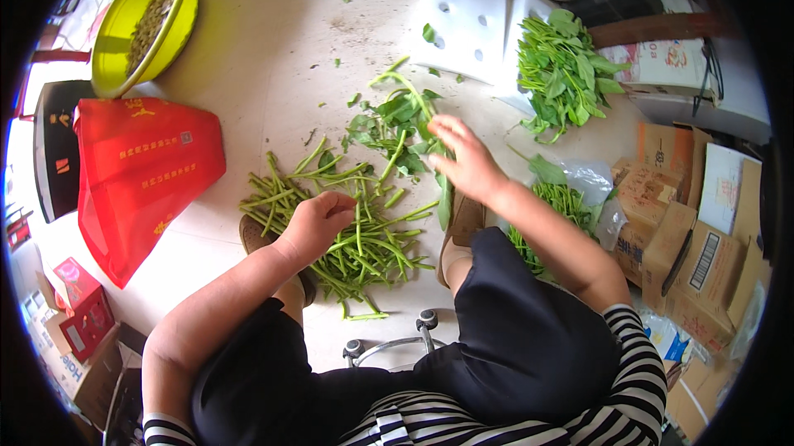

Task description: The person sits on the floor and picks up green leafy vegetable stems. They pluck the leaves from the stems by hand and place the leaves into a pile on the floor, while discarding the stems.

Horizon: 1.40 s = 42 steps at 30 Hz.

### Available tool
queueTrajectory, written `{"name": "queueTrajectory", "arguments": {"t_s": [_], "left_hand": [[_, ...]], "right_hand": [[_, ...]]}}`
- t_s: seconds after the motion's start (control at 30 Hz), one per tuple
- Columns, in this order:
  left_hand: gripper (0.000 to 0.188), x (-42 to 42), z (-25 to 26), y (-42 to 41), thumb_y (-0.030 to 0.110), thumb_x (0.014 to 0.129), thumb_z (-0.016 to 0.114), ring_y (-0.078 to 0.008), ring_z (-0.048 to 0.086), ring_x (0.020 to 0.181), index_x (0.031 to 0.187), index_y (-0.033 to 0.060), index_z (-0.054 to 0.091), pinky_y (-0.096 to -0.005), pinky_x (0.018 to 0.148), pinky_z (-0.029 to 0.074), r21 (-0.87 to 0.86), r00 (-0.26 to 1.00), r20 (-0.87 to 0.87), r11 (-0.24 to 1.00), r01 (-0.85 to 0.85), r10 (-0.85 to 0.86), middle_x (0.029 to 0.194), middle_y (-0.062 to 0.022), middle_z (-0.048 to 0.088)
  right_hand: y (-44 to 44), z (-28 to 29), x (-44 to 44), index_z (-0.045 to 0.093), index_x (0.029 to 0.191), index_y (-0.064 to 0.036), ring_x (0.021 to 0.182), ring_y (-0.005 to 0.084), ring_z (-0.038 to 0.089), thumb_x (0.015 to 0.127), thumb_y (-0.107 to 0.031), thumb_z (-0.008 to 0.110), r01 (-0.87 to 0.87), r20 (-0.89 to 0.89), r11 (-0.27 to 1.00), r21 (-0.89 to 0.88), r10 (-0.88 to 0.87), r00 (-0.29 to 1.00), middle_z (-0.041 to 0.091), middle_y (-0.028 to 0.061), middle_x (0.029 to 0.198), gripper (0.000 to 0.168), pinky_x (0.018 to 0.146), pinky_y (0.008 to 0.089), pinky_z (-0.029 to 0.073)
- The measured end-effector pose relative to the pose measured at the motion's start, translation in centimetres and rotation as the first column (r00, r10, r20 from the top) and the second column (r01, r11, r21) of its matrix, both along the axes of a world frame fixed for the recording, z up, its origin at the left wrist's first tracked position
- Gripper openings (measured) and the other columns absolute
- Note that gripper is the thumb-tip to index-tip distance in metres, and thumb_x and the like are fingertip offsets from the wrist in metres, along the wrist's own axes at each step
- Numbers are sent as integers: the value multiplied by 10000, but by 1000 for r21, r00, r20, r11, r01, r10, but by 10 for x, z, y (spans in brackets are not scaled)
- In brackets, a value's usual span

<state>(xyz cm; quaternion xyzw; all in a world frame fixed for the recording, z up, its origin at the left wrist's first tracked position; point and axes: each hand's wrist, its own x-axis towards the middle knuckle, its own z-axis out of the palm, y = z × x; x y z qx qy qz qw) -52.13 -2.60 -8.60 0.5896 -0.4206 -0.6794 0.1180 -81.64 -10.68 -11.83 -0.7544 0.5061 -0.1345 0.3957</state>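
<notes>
My left hand is over a heap of cut green vegetable stems on the floor between my feet; its fingers are curled with thumb and index together, and a stem stands near the fingertips. Whether it is pinched cannot be told. My right hand has its fingers around a leafy green stalk, whose bent stem points away from me and whose long leaf hangs down by my shoe. Below and left of that hand lies a loose pile of torn leaves. A leafy bunch rests on white foam at the right.
White foam sheet with holes at the back; more greens beside a clear plastic bag; cardboard boxes at right. At left, a yellow-green basin and a red bag. A wheeled chair base is below me.
</notes>
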Motion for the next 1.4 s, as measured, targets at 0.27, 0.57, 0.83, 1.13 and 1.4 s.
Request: {"name": "queueTrajectory", "arguments": {"t_s": [0.27, 0.57, 0.83, 1.13, 1.4], "left_hand": [[348, 2, 13, -22, 281, 965, 545, -161, 610, 965, 1230, 56, 548, -302, 858, 496, 247, 761, -278, 810, -532, 586, 1067, -65, 623], [250, -8, 23, -14, 155, 1005, 455, -140, 613, 942, 1176, 24, 582, -285, 850, 513, 211, 889, -364, 954, -212, 278, 1002, -51, 633], [252, -17, 30, -12, 162, 983, 507, -136, 616, 917, 1178, 7, 549, -286, 833, 531, 259, 906, -411, 966, 9, 101, 997, -65, 623], [320, -23, 36, -18, 96, 910, 627, -132, 643, 809, 1200, 20, 514, -266, 723, 560, 164, 890, -367, 960, -226, 272, 945, -39, 617], [204, -24, 37, -23, 73, 915, 598, -140, 663, 738, 1112, 23, 580, -262, 645, 569, 241, 904, -225, 920, -309, 363, 926, -49, 651]], "right_hand": [[53, 56, 48, 507, 1287, -7, 1212, 262, 453, 790, -130, 660, -498, 62, 865, -67, 502, 863, 448, 102, 1346, 535, 1050, 353, 361], [23, 64, 57, 567, 1113, -27, 992, 135, 572, 899, -98, 581, -11, 357, 916, 400, -145, 923, 601, 66, 1135, 225, 846, 283, 460], [21, 60, 73, 625, 988, 8, 787, 147, 608, 919, -116, 574, -102, 379, 928, 360, -45, 924, 638, 87, 861, 151, 711, 298, 481], [35, 57, 80, 570, 764, -3, 622, 332, 586, 856, -126, 558, -130, 357, 964, 232, 40, 933, 589, 173, 681, 154, 578, 386, 459], [33, 34, 71, 576, 932, -11, 754, 106, 555, 952, -138, 487, -183, 439, 801, 570, -108, 892, 607, 28, 815, 157, 705, 264, 467]]}}
